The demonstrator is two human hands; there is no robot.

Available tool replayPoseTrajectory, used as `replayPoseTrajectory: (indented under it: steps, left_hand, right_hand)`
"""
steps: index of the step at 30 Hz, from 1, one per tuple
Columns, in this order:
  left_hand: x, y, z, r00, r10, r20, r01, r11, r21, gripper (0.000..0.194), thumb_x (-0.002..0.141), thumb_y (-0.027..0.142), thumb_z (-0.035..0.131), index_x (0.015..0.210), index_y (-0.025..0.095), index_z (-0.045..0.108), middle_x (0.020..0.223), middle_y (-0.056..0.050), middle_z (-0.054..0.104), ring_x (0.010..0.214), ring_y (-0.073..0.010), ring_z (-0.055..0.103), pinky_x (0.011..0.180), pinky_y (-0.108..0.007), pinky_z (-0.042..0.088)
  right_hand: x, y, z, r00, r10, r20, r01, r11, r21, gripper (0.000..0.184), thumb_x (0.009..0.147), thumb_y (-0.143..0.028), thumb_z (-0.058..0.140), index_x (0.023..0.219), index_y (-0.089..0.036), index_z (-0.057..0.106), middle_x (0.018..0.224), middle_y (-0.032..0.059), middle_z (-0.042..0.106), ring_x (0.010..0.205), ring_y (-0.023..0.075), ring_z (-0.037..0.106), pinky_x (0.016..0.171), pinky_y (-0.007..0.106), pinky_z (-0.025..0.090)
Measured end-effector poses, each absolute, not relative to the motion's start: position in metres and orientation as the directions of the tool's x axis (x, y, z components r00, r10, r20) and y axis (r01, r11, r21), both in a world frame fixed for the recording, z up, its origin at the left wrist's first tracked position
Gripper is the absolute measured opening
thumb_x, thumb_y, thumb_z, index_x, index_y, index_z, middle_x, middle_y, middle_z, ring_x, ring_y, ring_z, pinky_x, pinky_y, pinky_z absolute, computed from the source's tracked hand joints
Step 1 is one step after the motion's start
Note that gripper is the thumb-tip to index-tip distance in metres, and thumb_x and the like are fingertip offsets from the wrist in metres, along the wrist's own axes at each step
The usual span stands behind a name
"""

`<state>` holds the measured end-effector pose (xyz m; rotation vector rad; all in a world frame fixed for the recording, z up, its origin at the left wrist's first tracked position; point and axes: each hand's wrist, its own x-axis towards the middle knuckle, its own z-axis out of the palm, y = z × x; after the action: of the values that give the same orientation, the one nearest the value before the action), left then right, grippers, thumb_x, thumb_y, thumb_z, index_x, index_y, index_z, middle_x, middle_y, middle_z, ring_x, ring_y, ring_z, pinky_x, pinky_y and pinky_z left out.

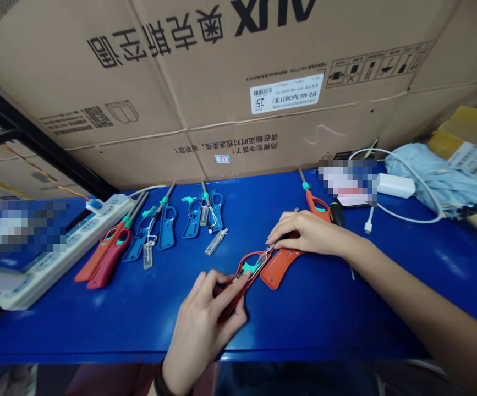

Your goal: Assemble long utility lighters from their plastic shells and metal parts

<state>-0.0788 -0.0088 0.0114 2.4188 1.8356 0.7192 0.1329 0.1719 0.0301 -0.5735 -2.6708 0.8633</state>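
Note:
My left hand (209, 308) grips the lower handle of an opened red long-reach lighter (255, 268). Its thumb and fingers wrap the shell, and the green trigger and white wires show inside. At the upper end of that lighter my right hand (308, 232) pinches with its fingertips around the inner parts by the metal tube; the exact part is hidden. Just under the right hand lies a loose orange shell half (277, 270). An assembled orange lighter (316, 202) rests behind the right hand, with a black and yellow screwdriver handle (337, 213) beside it.
Opened blue lighters (166, 228) (191, 220) and a clear fuel tank (216, 242) lie behind the left hand. Two closed lighters (110, 253) rest by a white power strip (71, 247). A white charger (395, 186) with cable sits right; a large cardboard box (205, 121) backs the blue table (98, 324).

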Motion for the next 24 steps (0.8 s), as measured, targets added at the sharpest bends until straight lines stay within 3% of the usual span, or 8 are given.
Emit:
replayPoseTrajectory:
  steps: [7,18,24]
  left_hand:
    - [-0.0787,-0.0085,0.0118,0.203,0.910,0.362,0.919,-0.305,0.251,0.039,0.084,0.023,0.054,0.123,0.028,0.057,0.092,-0.006,0.057,0.079,-0.0168,0.053,0.066,-0.029,0.049]
    - [-0.0798,-0.0083,0.0081,0.186,0.914,0.362,0.907,-0.301,0.294,0.044,0.084,0.019,0.054,0.127,0.027,0.052,0.091,-0.005,0.055,0.083,-0.0176,0.053,0.069,-0.030,0.049]
    - [-0.0805,-0.0081,0.0073,0.184,0.916,0.356,0.906,-0.299,0.299,0.045,0.083,0.019,0.055,0.128,0.026,0.052,0.091,-0.005,0.054,0.082,-0.0175,0.053,0.070,-0.030,0.049]
  right_hand:
    - [0.1302,0.1698,0.0294,-0.879,0.450,0.160,0.292,0.772,-0.565,0.016,0.085,-0.027,0.060,0.095,-0.026,0.072,0.094,0.0011,0.072,0.088,0.0182,0.058,0.080,0.033,0.043]
    - [0.1284,0.1676,0.0288,-0.874,0.446,0.195,0.284,0.793,-0.538,0.013,0.084,-0.022,0.061,0.092,-0.022,0.072,0.089,0.0023,0.070,0.087,0.0170,0.056,0.076,0.029,0.043]
    - [0.1269,0.1670,0.0283,-0.876,0.427,0.224,0.257,0.806,-0.534,0.015,0.082,-0.017,0.062,0.089,-0.023,0.074,0.091,0.0017,0.072,0.088,0.0163,0.061,0.082,0.031,0.044]
